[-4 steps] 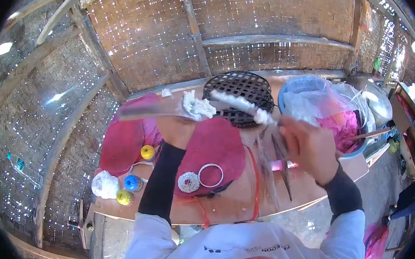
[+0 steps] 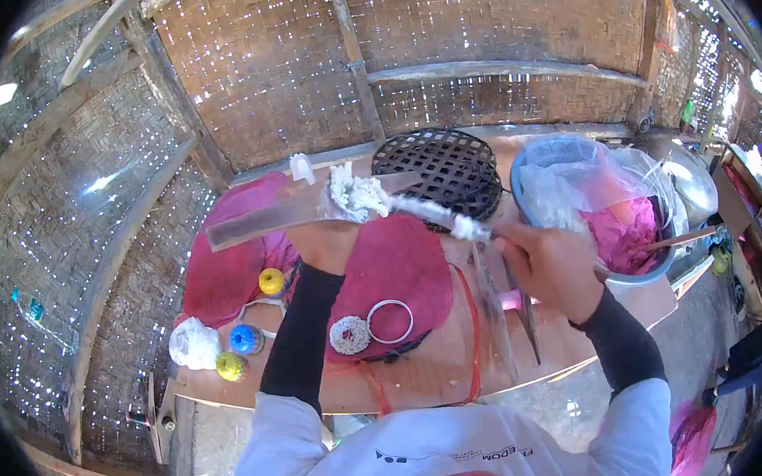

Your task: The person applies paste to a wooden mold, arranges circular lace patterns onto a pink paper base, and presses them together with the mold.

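My left hand is closed around a flat, light-coloured board, its fingers partly hidden under it. On the board sits a lump of white paste. My right hand grips a knife-like spreader whose long blade is smeared with white paste and points left, its tip at the lump. Below the board a dark red, rounded piece of cloth lies on the table. A thin white ring and a thicker, rough-textured white ring rest at its near edge.
Yellow, blue and yellow-green thread spools stand left, beside a white plastic bundle and more red cloth. Behind is a black lattice basket. A blue basin of plastic and pink cloth stands right.
The spreader has come down and left, bringing its blade against the paste lump. The board's left end has dipped slightly, and my right hand has lowered a little.
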The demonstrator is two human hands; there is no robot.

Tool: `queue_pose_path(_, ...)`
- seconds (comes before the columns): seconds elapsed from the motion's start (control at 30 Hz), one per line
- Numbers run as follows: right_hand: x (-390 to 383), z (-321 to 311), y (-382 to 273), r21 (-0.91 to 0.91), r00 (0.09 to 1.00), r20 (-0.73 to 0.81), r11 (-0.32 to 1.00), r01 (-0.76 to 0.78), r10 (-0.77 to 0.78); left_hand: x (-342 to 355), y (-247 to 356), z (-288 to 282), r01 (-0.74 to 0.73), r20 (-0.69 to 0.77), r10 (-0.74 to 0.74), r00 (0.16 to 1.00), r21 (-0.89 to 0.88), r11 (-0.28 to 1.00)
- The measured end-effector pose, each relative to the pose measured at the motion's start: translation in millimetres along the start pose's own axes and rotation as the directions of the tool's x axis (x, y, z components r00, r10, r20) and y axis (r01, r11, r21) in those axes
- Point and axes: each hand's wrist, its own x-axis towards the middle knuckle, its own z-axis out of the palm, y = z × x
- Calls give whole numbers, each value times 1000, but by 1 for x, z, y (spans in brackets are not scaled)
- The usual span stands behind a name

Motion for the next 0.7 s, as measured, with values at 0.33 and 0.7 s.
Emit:
queue_pose_path(0.33, 51, -22, -34, -312, 954, 98, 902, 299, -283, -1, 25, 1, -144, 71, 141, 987, 37, 989)
queue_pose_path(0.7, 19, -22, -21, -320, 931, 76, 875, 362, -358, -4, -10, 24, 255, 135, -218, 967, -598, 760)
